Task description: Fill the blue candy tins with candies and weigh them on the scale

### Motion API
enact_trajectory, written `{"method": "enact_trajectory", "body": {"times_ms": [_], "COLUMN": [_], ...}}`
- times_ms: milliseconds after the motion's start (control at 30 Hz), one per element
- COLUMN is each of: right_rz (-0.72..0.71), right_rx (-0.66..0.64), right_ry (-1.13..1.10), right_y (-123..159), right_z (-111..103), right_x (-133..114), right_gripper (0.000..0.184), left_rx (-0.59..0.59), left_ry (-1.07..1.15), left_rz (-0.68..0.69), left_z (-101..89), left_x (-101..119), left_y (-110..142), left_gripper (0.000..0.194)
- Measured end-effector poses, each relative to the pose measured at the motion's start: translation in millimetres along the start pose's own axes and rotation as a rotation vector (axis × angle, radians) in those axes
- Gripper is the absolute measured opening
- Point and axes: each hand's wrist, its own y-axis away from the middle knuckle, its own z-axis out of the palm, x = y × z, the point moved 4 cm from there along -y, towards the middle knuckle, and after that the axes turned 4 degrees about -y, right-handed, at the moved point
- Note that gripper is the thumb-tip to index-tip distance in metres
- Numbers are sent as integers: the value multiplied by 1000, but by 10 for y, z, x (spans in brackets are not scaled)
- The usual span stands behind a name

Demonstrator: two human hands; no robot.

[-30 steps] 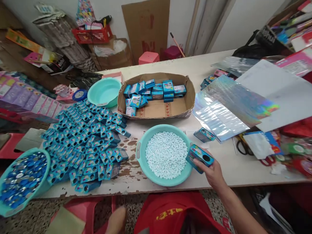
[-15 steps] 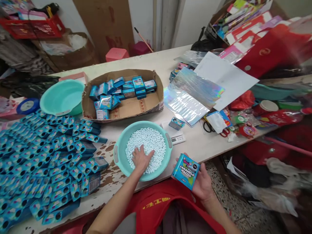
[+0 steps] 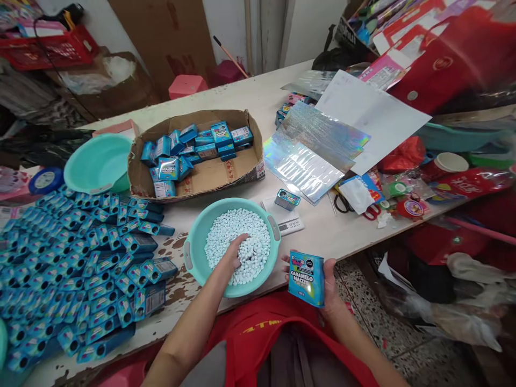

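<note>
A light-green basin (image 3: 193,226) of small white candies (image 3: 226,223) is in front of me. My left hand (image 3: 233,255) is dug into the candies, its thumb showing on top and its other fingers buried beneath them. Beside the basin, my right hand (image 3: 329,285) grips a blue candy box (image 3: 306,280) from behind, with its printed front facing me. Another blue box (image 3: 287,199) rests on a white scale (image 3: 291,224) just behind the basin's right side; part of the scale is hidden by the basin.
Rows of blue boxes with round holes (image 3: 92,269) crowd the table's left. Behind the basin are a cardboard tray (image 3: 209,177) with several blue boxes and a second green basin (image 3: 97,161). Shiny film sheets (image 3: 314,172), scissors (image 3: 343,203) and a red bottle (image 3: 475,183) lie to the right.
My left hand has turned onto its side and sunk deeper into the candies, hiding its fingers. The box in my right hand has tilted more upright.
</note>
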Motion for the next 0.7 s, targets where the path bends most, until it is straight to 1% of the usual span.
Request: {"method": "enact_trajectory", "body": {"times_ms": [67,167,267,333,433,500,567,600,700], "right_rz": [-6,-48,-174,-269,-479,-651,-789,-839,-935], "right_rx": [-19,-48,-60,-58,-43,-29,-19,-13,31], "right_ry": [68,193,385,589,964,1156,1262,1294,1357], "right_y": [-38,-153,-292,-368,-430,-439,-439,-439,-427], "right_z": [108,297,463,548,674,771,862,900,982], "right_x": [-57,-129,-162,-139,-49,38,137,182,272], "right_gripper": [85,76,64,59,49,40,33,31,29], "left_rx": [-76,-98,-106,-121,-185,-204,-167,-137,-77], "left_ry": [90,187,222,210,188,160,142,144,185], "left_rz": [-26,32,73,125,284,435,589,643,710], "left_z": [-31,-93,-74,-16,127,218,266,272,248], "left_x": [28,108,223,349,575,697,769,784,783], "left_y": [24,89,221,374,682,873,993,1019,998], "left_gripper": [29,23,21,21,23,25,25,25,24]}}
